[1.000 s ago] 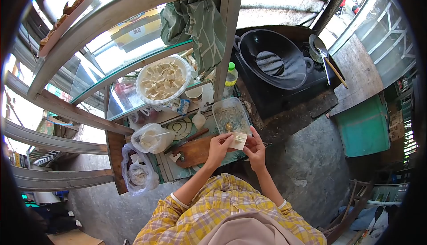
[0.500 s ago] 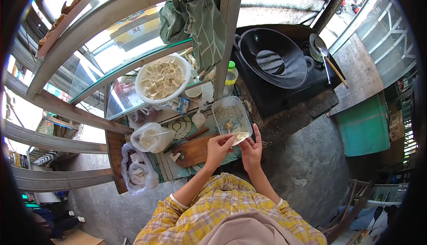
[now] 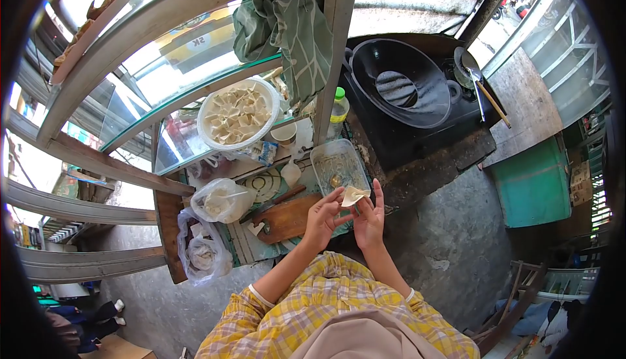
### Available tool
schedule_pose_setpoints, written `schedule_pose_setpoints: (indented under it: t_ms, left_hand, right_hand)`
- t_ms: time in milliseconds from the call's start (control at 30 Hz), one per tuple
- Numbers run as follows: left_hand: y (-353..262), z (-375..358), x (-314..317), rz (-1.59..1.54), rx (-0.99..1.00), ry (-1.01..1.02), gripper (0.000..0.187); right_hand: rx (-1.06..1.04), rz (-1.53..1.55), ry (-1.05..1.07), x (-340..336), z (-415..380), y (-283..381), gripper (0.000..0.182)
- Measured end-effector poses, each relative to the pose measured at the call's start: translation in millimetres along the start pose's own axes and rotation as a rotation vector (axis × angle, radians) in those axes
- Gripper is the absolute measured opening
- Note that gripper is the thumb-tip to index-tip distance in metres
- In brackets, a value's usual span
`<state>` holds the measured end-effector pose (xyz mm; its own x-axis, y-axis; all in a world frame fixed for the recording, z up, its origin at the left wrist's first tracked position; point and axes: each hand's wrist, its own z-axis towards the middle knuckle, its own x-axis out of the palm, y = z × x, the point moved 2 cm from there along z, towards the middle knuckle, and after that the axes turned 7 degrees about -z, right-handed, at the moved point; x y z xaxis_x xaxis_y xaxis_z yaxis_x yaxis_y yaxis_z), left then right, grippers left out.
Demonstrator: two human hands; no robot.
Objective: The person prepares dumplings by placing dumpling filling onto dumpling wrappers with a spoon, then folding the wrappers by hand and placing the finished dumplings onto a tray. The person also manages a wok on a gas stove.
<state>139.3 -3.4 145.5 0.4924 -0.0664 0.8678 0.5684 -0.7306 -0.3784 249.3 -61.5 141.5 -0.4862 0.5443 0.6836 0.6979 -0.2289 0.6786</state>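
A folded, pale dumpling wrapper [image 3: 353, 195] is held up between my two hands, just over the near end of a clear plastic tub [image 3: 321, 157]. My right hand [image 3: 370, 223] supports it from below and the right, with one finger pointing up. The fingertips of my left hand [image 3: 321, 222] pinch its left edge. Inside the tub a spoon [image 3: 336, 181] lies amid smears of filling. Left of my left hand is a wooden cutting board [image 3: 290, 219], a knife [image 3: 251, 215] beside it and a scrap of wrapper [image 3: 255, 228] at its edge.
A round white basket [image 3: 203, 121] full of folded dumplings stands in the glass display case. Plastic bags [image 3: 223, 200] sit at the table's left. A green-capped bottle [image 3: 339, 106] is behind the tub. A large black wok [image 3: 417, 91] rests on the stove at right, beside a spatula [image 3: 492, 104].
The wrapper has gone from a flatter fold to a gathered, peaked shape. My left fingers have shifted along its edge; my right hand stays nearly in place.
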Motion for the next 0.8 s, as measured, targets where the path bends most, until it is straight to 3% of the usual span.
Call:
schedule_pose_setpoints:
  t_ms: [233,433,633,800]
  left_hand:
    - [17.7,-2.4,3.2,-0.080,0.060,-0.125,0.047]
    - [16.7,-0.6,3.3,-0.109,0.095,-0.117,0.039]
    - [19.3,0.4,10.5,-0.404,-0.082,-0.128,0.025]
    - [10.5,-4.1,25.2,-0.295,-0.005,-0.125,0.021]
  right_hand:
    - [-0.073,-0.069,0.013,10.8,-0.6,-1.2,0.068]
    - [-0.179,-0.266,0.022,21.7,-5.0,4.7,0.064]
    - [-0.292,-0.421,0.011,28.7,-9.6,9.9,0.062]
    - [-0.522,-0.698,0.028,27.0,-8.1,14.4,0.067]
